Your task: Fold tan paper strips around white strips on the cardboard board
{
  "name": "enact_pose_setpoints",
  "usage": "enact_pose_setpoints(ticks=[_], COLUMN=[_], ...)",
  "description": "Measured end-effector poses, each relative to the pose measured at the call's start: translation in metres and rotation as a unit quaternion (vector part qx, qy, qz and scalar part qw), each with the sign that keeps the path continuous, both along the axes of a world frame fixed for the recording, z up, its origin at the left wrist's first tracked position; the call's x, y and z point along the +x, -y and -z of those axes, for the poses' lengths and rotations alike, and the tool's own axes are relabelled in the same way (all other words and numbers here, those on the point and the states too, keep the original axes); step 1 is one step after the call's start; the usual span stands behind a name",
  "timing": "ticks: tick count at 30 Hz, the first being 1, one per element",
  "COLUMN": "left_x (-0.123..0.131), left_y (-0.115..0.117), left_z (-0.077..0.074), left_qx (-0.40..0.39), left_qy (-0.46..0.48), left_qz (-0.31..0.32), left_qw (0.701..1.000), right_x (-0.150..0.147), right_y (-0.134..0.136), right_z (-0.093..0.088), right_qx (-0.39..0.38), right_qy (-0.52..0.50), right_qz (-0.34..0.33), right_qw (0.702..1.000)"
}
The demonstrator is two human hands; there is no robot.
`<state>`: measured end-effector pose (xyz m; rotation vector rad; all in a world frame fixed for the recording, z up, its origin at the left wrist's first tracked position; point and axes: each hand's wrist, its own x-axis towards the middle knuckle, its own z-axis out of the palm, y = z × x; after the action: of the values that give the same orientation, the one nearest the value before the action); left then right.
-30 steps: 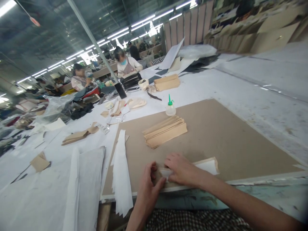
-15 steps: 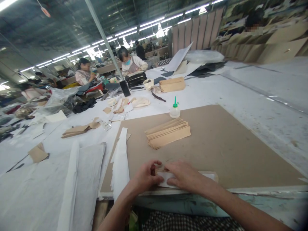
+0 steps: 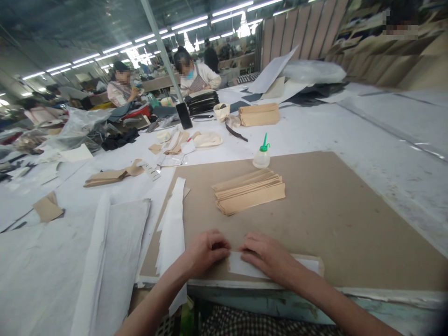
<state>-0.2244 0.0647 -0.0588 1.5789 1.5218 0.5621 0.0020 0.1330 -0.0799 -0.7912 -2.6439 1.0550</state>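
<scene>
A narrow white strip (image 3: 245, 268) lies on a tan piece (image 3: 317, 261) at the near edge of a brown cardboard sheet (image 3: 332, 210). My left hand (image 3: 206, 249) has its fingers curled, pinching the strip's left end. My right hand (image 3: 268, 254) presses down on the strip with bent fingers close beside the left. A stack of tan strips (image 3: 249, 191) rests further up the sheet. A small glue bottle with a green nozzle (image 3: 262, 155) stands behind it.
White strips (image 3: 172, 228) hang over the cardboard's left edge, beside grey sheets (image 3: 115, 261). Tan pieces (image 3: 108, 176), a tan bundle (image 3: 259, 114) and a black phone (image 3: 184, 115) lie further off. Two seated people (image 3: 196, 74) work at the far end.
My left hand has swung round from below the strip to its left end and now pinches it. The strip lies flatter on the tan piece. The view has shifted slightly.
</scene>
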Motion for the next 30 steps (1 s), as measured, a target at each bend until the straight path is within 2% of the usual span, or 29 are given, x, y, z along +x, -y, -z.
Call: enact_pose_setpoints(ticks=[8, 15, 17, 21, 23, 27, 30], left_x=[-0.001, -0.001, 0.002, 0.010, 0.017, 0.039, 0.056], left_y=[0.009, 0.024, 0.031, 0.046, 0.052, 0.056, 0.053], left_z=[0.007, 0.013, 0.013, 0.011, 0.009, 0.006, 0.012], left_qx=[0.077, 0.117, 0.137, 0.196, 0.213, 0.219, 0.222], left_qy=[-0.068, -0.168, -0.215, -0.328, -0.340, -0.338, -0.392], left_qz=[0.037, 0.076, 0.095, 0.145, 0.134, 0.058, 0.008], left_qw=[0.994, 0.976, 0.962, 0.913, 0.906, 0.913, 0.893], right_x=[0.008, 0.013, 0.014, 0.017, 0.017, 0.018, 0.018], right_y=[0.002, 0.001, 0.001, -0.001, -0.001, 0.000, 0.001], right_z=[0.017, 0.019, 0.018, 0.015, 0.014, 0.012, 0.014], right_qx=[0.058, 0.170, 0.194, 0.240, 0.253, 0.266, 0.279], right_qy=[-0.099, -0.105, -0.100, -0.087, -0.080, -0.073, -0.064], right_qz=[-0.019, -0.053, -0.072, -0.112, -0.132, -0.149, -0.151], right_qw=[0.993, 0.978, 0.973, 0.960, 0.955, 0.950, 0.946])
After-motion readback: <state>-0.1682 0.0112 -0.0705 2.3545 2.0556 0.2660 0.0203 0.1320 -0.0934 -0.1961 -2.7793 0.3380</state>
